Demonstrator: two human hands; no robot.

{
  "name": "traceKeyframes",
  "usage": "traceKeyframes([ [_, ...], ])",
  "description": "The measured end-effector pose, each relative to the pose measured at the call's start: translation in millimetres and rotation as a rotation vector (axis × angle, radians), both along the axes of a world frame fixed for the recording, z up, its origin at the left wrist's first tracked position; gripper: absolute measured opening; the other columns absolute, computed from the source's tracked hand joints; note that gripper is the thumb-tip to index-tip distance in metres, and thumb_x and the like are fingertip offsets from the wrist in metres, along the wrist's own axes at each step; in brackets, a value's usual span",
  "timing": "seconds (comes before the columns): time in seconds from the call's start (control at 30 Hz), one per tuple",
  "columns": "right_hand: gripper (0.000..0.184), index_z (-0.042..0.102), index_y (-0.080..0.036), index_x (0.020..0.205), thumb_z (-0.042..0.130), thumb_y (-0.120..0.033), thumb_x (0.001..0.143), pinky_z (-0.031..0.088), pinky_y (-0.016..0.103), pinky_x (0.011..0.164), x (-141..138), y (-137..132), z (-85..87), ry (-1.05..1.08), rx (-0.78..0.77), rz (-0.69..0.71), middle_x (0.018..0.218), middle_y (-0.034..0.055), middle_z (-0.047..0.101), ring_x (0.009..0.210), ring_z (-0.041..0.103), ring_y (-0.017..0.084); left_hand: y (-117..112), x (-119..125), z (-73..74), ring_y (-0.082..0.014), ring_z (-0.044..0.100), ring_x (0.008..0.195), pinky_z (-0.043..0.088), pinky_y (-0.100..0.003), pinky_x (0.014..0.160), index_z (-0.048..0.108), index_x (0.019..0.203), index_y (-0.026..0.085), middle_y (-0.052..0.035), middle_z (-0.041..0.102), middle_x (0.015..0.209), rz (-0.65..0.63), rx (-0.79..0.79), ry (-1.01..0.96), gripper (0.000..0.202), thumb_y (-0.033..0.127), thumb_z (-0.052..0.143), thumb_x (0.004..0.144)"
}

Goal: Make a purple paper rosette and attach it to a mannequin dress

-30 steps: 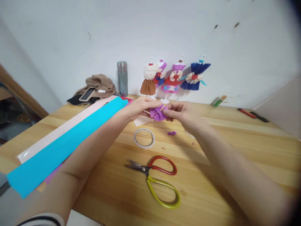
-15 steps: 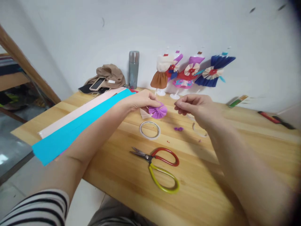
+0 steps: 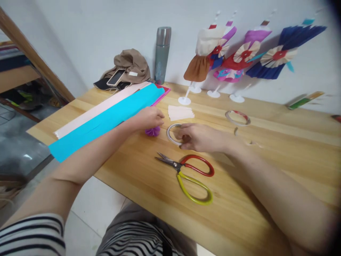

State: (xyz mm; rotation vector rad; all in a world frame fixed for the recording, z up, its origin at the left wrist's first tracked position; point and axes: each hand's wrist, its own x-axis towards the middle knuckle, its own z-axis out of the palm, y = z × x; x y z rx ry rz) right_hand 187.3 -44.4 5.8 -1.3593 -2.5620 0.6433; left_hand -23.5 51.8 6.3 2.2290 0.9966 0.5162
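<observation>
Since the earlier frame, the left hand (image 3: 149,118) and the purple rosette (image 3: 152,132) have shifted left together, while the right hand (image 3: 200,137) has come down to the tape roll (image 3: 168,134). Beneath everything stretches the wooden tabletop (image 3: 151,179). Along its left side runs a long blue strip (image 3: 106,122), overlapping a pale pink strip (image 3: 85,113). Small dresses (image 3: 257,35) on white stands line the far right; a brown cloth (image 3: 133,64) and an upright bottle (image 3: 162,53) stand far left. Scissors (image 3: 176,165) lie near the middle, blades slightly apart, pointing left. The right hand is half curled at the tape roll's right side; whether it grips the roll, I cannot tell. Left fingers bend loosely just above the rosette, which is partly covered; whether they hold it is unclear. Beyond the tape roll lies a small pale paper piece (image 3: 181,113).
</observation>
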Motion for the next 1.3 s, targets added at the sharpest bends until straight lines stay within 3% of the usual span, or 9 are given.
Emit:
traceKeyframes([
  [0.1, 0.018, 0.050, -0.020, 0.060, 0.058, -0.009, 0.071, 0.034, 0.031, 0.062, -4, 0, -4.1, -0.032, 0.063, -0.002, 0.072, 0.0035, 0.056, 0.067, 0.050, 0.017, -6, 1, -9.8, -0.0265, 0.061, 0.108, 0.044, -0.034, 0.097, 0.075, 0.095, 0.015, -0.0108, 0.073, 0.107, 0.039, 0.269, 0.088, 0.022, 0.014, 0.065, 0.076],
  [0.17, 0.017, 0.050, -0.021, 0.060, 0.058, -0.013, 0.074, 0.035, 0.032, 0.063, -2, -1, -1.0, 0.004, 0.053, -0.036, 0.070, 0.0033, 0.056, 0.065, 0.050, 0.017, -12, 0, -10.0, -0.0265, 0.060, 0.111, 0.042, -0.036, 0.101, 0.074, 0.094, 0.015, -0.0119, 0.072, 0.109, 0.074, 0.373, 0.064, 0.020, 0.012, 0.060, 0.080],
  [0.27, 0.011, 0.056, -0.021, 0.066, 0.061, -0.022, 0.075, 0.038, 0.033, 0.065, 5, -3, 9.6, 0.160, 0.010, -0.155, 0.073, 0.0035, 0.062, 0.068, 0.054, 0.019, -24, -1, -4.5, -0.0226, 0.064, 0.098, 0.046, -0.034, 0.092, 0.074, 0.090, 0.015, -0.0089, 0.073, 0.098, 0.077, 0.367, -0.020, 0.016, 0.014, 0.059, 0.083],
  [0.37, 0.013, 0.058, -0.021, 0.066, 0.062, -0.029, 0.077, 0.041, 0.034, 0.068, 7, -6, 20.5, 0.265, -0.005, -0.224, 0.075, 0.0031, 0.066, 0.071, 0.057, 0.020, -38, -1, -1.7, -0.0182, 0.066, 0.090, 0.050, -0.029, 0.083, 0.073, 0.091, 0.016, -0.0058, 0.074, 0.094, -0.024, 0.344, -0.110, 0.015, 0.017, 0.060, 0.085],
  [0.5, 0.020, 0.057, -0.022, 0.063, 0.063, -0.035, 0.076, 0.043, 0.035, 0.070, 3, -9, 27.6, 0.344, -0.055, -0.266, 0.073, 0.0030, 0.065, 0.071, 0.057, 0.020, -47, 2, -6.9, -0.0176, 0.066, 0.098, 0.050, -0.028, 0.086, 0.072, 0.100, 0.019, -0.0045, 0.073, 0.100, -0.153, 0.525, -0.151, 0.017, 0.018, 0.059, 0.089],
  [0.6, 0.023, 0.057, -0.022, 0.062, 0.064, -0.039, 0.076, 0.044, 0.037, 0.072, 0, -11, 29.6, 0.405, -0.107, -0.273, 0.076, 0.0041, 0.066, 0.074, 0.058, 0.021, -47, 2, -11.1, -0.0177, 0.066, 0.094, 0.050, -0.028, 0.082, 0.072, 0.094, 0.018, -0.0048, 0.073, 0.095, -0.162, 0.638, -0.119, 0.017, 0.018, 0.055, 0.092],
  [0.83, 0.024, 0.059, -0.022, 0.064, 0.065, -0.041, 0.076, 0.044, 0.039, 0.077, 2, -15, 33.0, 0.426, -0.135, -0.239, 0.080, 0.0052, 0.068, 0.079, 0.060, 0.023, -45, 0, -10.6, -0.0156, 0.064, 0.083, 0.047, -0.026, 0.074, 0.066, 0.081, 0.016, -0.0027, 0.071, 0.085, -0.139, 0.637, -0.179, 0.016, 0.017, 0.054, 0.092],
  [1.07, 0.023, 0.059, -0.021, 0.065, 0.066, -0.040, 0.077, 0.044, 0.038, 0.076, 5, -16, 33.0, 0.431, -0.108, -0.234, 0.077, 0.0042, 0.067, 0.077, 0.059, 0.021, -48, 1, -11.4, -0.0164, 0.066, 0.090, 0.048, -0.026, 0.077, 0.071, 0.097, 0.016, -0.0051, 0.074, 0.095, -0.152, 0.641, -0.201, 0.016, 0.017, 0.055, 0.092],
  [1.3, 0.027, 0.060, -0.021, 0.066, 0.068, -0.045, 0.077, 0.043, 0.034, 0.067, 4, -15, 30.3, 0.465, -0.141, -0.274, 0.074, 0.0034, 0.064, 0.070, 0.055, 0.019, -50, 0, -9.9, -0.0165, 0.068, 0.085, 0.048, -0.026, 0.074, 0.071, 0.080, 0.016, -0.0058, 0.075, 0.089, -0.116, 0.675, -0.182, 0.024, 0.017, 0.051, 0.093],
])
